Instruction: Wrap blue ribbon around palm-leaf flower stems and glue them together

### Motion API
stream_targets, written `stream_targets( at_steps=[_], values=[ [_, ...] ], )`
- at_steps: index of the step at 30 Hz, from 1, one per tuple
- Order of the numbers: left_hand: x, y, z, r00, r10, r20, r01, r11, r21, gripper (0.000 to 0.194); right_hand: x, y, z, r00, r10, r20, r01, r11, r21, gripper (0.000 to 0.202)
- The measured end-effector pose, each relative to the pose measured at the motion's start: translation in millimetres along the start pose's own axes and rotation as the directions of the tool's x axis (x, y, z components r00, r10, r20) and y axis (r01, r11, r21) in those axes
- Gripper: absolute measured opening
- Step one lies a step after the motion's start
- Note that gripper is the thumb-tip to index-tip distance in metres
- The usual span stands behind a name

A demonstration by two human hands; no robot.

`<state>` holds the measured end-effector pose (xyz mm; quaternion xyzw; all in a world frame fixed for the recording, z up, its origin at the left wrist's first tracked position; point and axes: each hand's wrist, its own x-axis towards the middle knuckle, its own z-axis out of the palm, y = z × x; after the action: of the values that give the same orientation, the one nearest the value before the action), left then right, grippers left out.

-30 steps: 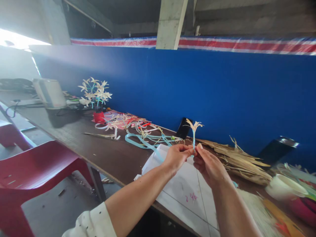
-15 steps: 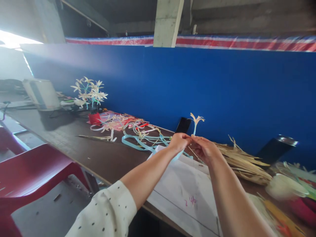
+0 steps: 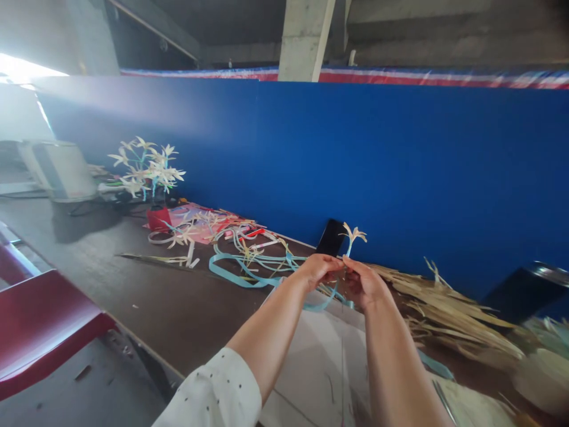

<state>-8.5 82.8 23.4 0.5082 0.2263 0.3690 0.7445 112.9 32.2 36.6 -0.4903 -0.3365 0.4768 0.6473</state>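
A small handmade flower (image 3: 354, 232) with pale, curling petals stands upright above my fingertips, its stem wrapped in light blue. My right hand (image 3: 363, 283) pinches that stem between thumb and fingers. Close against it, my left hand (image 3: 320, 268) is closed at the base of the stem, on what looks like the light blue ribbon (image 3: 320, 307) that loops below both hands. The fingertips partly hide the lower stem and the ribbon's end. White paper or board (image 3: 311, 356) lies under my forearms.
A black phone (image 3: 330, 237) leans at the blue partition (image 3: 400, 160). Dried husks (image 3: 448, 302) and a dark tumbler (image 3: 524, 290) are on the right. Ribbon coils (image 3: 240, 270), pink paper (image 3: 202, 216) and a red pot (image 3: 159, 219) of similar flowers lie leftward. A red chair (image 3: 48, 326) stands at left.
The view has tilted and shifted slightly, so the hands and flower sit lower. My left hand's fingers have shifted at the stem, and more of the hanging ribbon shows.
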Motion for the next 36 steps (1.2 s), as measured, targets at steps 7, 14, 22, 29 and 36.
stream_targets(
  at_steps=[7, 14, 22, 29, 36],
  values=[
    [8.3, -27.7, -13.9, 1.000, -0.009, -0.001, 0.008, 0.997, -0.079, 0.041, 10.6, 19.4, -8.6, 0.996, 0.094, 0.004, -0.094, 0.994, 0.052, 0.031],
    [4.2, -25.0, -11.5, 0.999, 0.016, 0.042, -0.013, 0.996, -0.083, 0.041, 9.2, 15.8, -12.1, 0.997, 0.074, -0.009, -0.073, 0.997, 0.006, 0.029],
    [5.4, -27.2, -13.4, 0.996, 0.088, 0.024, -0.085, 0.993, -0.086, 0.043, 4.4, 13.5, -7.9, 0.997, -0.016, -0.069, 0.009, 0.995, -0.096, 0.031],
    [9.8, -31.9, -17.4, 0.988, 0.143, -0.060, -0.147, 0.987, -0.058, 0.040, -2.2, 16.7, -7.3, 0.995, -0.083, -0.052, 0.079, 0.993, -0.087, 0.034],
    [9.6, -33.7, -17.9, 0.983, 0.171, -0.069, -0.172, 0.985, -0.002, 0.039, -10.2, 16.8, -9.6, 0.995, -0.077, -0.070, 0.075, 0.997, -0.028, 0.036]
  ],
)
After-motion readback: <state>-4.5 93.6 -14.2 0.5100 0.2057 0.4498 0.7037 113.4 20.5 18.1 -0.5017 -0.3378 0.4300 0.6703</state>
